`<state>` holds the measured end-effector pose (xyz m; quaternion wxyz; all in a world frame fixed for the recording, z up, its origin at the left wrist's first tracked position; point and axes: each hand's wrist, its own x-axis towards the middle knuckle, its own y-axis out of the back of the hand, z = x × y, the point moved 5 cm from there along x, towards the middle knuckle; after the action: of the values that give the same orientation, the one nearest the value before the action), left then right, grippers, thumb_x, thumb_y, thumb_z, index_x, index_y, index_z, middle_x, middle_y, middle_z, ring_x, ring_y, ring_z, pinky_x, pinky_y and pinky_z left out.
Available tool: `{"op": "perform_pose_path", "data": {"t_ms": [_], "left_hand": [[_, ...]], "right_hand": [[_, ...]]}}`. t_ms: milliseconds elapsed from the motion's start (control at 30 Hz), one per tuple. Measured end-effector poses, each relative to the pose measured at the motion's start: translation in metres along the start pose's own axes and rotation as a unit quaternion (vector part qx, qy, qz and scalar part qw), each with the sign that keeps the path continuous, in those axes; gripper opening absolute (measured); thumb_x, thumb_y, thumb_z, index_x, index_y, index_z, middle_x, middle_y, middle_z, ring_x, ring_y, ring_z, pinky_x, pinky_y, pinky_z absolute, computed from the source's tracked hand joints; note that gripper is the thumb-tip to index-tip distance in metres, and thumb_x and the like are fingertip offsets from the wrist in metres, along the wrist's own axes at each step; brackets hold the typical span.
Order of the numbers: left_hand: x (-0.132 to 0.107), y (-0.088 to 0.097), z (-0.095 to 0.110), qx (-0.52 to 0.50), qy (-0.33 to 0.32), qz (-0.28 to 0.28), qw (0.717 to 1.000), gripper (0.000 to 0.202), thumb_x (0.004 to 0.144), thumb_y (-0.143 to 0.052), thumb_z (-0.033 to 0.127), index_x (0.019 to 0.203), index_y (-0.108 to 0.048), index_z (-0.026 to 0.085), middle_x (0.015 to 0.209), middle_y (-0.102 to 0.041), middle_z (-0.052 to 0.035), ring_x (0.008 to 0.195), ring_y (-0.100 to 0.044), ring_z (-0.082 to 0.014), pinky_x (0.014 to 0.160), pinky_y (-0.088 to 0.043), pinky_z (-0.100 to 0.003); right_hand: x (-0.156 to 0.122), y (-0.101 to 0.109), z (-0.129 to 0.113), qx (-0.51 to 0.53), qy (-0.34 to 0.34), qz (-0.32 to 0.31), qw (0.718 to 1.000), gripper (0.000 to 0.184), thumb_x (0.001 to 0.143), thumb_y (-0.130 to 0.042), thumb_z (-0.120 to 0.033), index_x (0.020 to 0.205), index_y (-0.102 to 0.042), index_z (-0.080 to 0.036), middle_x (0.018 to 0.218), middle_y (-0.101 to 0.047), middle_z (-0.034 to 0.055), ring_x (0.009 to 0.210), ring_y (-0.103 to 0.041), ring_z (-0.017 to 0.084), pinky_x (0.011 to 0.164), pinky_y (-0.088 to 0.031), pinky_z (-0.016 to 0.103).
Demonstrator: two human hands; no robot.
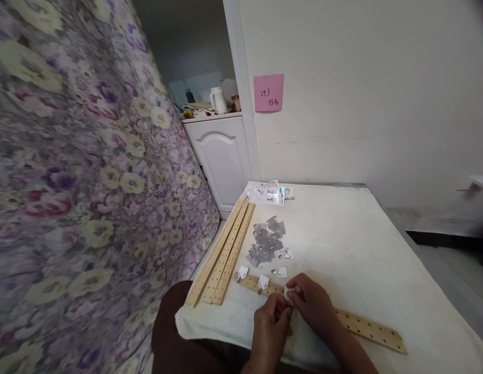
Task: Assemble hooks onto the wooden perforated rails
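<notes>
Both my hands meet over a wooden strip with holes [370, 331] that lies slantwise near the table's front edge. My right hand [314, 302] pinches a white hook [288, 294] against the strip. Close by its lower end, my left hand [268, 326] has its fingers closed, and what is between them is hidden. Further left on the same strip sit two more white hooks, one in the middle [264, 282] and one near the end [242, 272]. A loose white hook [280, 272] lies just behind the strip, and another [285, 254] is beside the heap.
A heap of hooks in clear wrappers [268, 241] is behind my hands. Several long wooden strips with holes [226, 254] lie along the table's left edge. Packaging [265, 195] rests at the far end of the cloth-covered table [362, 244]. A floral curtain [109, 208] hangs at left.
</notes>
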<state>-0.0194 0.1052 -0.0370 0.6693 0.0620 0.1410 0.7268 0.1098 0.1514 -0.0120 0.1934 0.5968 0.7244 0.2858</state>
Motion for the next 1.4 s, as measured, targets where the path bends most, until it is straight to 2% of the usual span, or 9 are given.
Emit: {"op": "perform_pose_path", "data": {"t_ms": [433,633,833,1033,1200,1400], "left_hand": [[0.000,-0.001,-0.003,-0.002,0.001,-0.009,1.000,0.005,0.078,-0.054,0.024,0.077,-0.055,0.019,0.059,-0.052,0.0069,0.044,-0.052,-0.0082,0.044,-0.039,-0.018],[0.001,-0.001,-0.001,0.007,-0.007,-0.011,1.000,0.006,0.079,-0.054,0.024,0.077,-0.055,0.019,0.059,-0.051,0.0064,0.045,-0.051,-0.0086,0.044,-0.039,-0.019],[0.000,0.001,-0.001,0.008,-0.005,-0.009,1.000,0.001,0.077,-0.053,0.021,0.077,-0.053,0.020,0.058,-0.051,0.0073,0.045,-0.050,-0.0082,0.044,-0.038,-0.018],[-0.002,0.004,0.000,0.035,-0.018,0.012,0.999,0.003,0.076,-0.056,0.022,0.076,-0.054,0.020,0.058,-0.052,0.0068,0.048,-0.052,-0.0090,0.048,-0.039,-0.019],[-0.003,0.005,-0.005,0.016,-0.008,0.011,1.000,0.006,0.075,-0.057,0.023,0.079,-0.053,0.020,0.057,-0.051,0.0077,0.046,-0.051,-0.0092,0.045,-0.038,-0.019],[-0.004,0.006,-0.004,0.007,-0.007,0.009,1.000,0.009,0.075,-0.057,0.022,0.083,-0.053,0.020,0.058,-0.050,0.0080,0.046,-0.050,-0.0091,0.045,-0.038,-0.019]], "right_hand": [[0.011,-0.001,0.008,0.037,-0.048,-0.032,0.998,0.018,0.068,-0.057,-0.024,0.082,-0.069,-0.021,0.080,-0.070,0.0024,0.070,-0.061,0.017,0.069,-0.042,0.027],[0.014,-0.001,0.008,0.042,-0.044,-0.039,0.997,0.019,0.066,-0.058,-0.022,0.081,-0.070,-0.021,0.080,-0.070,0.0023,0.070,-0.060,0.016,0.069,-0.043,0.026],[0.013,-0.002,0.009,0.052,-0.031,-0.033,0.998,0.018,0.067,-0.056,-0.023,0.080,-0.068,-0.019,0.076,-0.069,0.0025,0.066,-0.059,0.016,0.064,-0.042,0.026],[0.011,0.004,0.020,0.110,-0.014,-0.010,0.994,0.029,0.072,-0.054,-0.029,0.097,-0.065,-0.018,0.086,-0.069,0.0039,0.063,-0.058,0.015,0.063,-0.045,0.027],[0.009,0.015,0.028,0.115,-0.021,0.027,0.993,0.027,0.078,-0.048,-0.032,0.094,-0.064,-0.017,0.089,-0.070,0.0055,0.068,-0.061,0.017,0.067,-0.046,0.029],[0.009,0.010,0.027,0.095,-0.012,0.028,0.995,0.022,0.077,-0.050,-0.028,0.090,-0.065,-0.018,0.083,-0.070,0.0042,0.072,-0.062,0.018,0.069,-0.046,0.029]]}}
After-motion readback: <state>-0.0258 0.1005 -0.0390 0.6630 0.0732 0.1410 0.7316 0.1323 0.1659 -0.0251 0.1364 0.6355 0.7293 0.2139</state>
